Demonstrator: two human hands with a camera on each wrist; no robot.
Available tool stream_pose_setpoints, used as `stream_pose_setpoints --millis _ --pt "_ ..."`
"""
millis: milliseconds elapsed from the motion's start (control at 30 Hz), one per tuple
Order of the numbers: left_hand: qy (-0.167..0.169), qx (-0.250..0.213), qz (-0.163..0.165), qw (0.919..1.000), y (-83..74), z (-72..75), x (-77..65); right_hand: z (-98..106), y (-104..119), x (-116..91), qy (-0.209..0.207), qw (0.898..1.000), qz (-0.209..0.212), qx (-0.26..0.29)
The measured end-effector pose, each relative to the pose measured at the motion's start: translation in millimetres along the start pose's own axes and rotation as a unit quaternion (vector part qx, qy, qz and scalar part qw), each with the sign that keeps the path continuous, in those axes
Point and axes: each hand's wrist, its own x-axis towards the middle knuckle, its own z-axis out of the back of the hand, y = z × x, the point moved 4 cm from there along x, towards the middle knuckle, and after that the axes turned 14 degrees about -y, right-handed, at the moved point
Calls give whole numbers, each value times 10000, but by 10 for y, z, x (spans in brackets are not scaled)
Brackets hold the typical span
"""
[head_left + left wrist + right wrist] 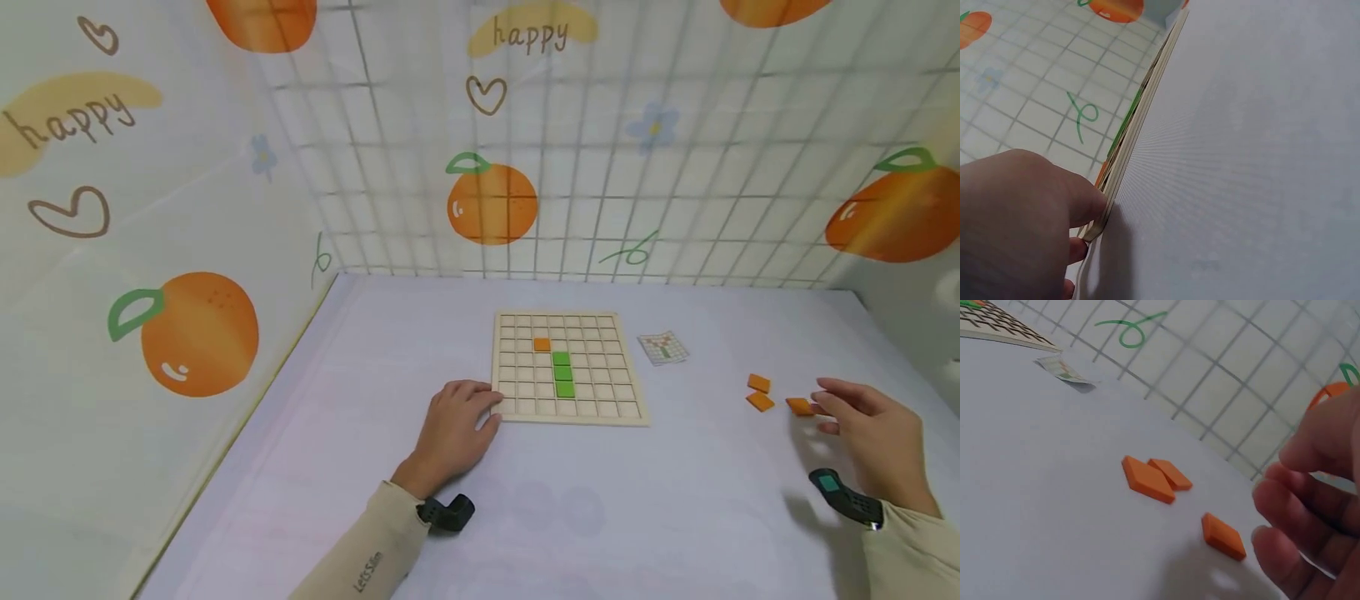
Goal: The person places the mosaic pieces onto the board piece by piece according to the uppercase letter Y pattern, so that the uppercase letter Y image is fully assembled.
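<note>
A pale square grid board [525, 407] lies on the table, with one orange tile [542, 344] and a column of three green tiles [563, 372] in its cells. The left hand [453, 425] grips the board's near left edge; in the left wrist view the thumb [1088, 200] lies along the side of the board. At the right, the right hand [877, 429] hovers beside a loose orange tile [1223, 536], fingers bent and thumb close to the index finger. No tile shows between its fingers in the right wrist view. Two more orange tiles [759, 383] lie together farther left.
A small card [663, 347] with a printed coloured grid pattern lies right of the board. Behind the table stands a patterned wall sheet [570, 250], and another patterned sheet [75, 333] borders the left side. Both wrists carry dark cameras [447, 512].
</note>
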Motion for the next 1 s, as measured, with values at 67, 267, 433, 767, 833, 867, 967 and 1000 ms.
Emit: stream_pose_setpoints --millis 67,267,433,767,833,867,967,1000 --pt "-37 -11 -22 10000 10 4 7 28 -42 18 -71 9999 -48 -150" --pt "-65 -39 -25 10000 23 9 26 62 -121 82 -170 9982 -164 -550" --pt "-72 -3 -38 10000 32 4 30 36 -176 108 23 9943 -32 -1066" --pt "-76 -47 -55 9999 43 -17 28 -86 -124 109 380 9780 872 -1856" --pt "-83 -44 -31 10000 43 -21 17 -111 -112 101 419 9750 936 -1973" --pt "-81 -39 -17 10000 45 -26 11 -123 -112 96 420 9745 908 -2010" --pt "-61 -86 19 9999 32 -43 -5 -130 -128 91 450 9709 907 -2172" --pt "-51 -97 21 9999 21 -49 -8 -122 -137 92 446 9698 960 -2198"
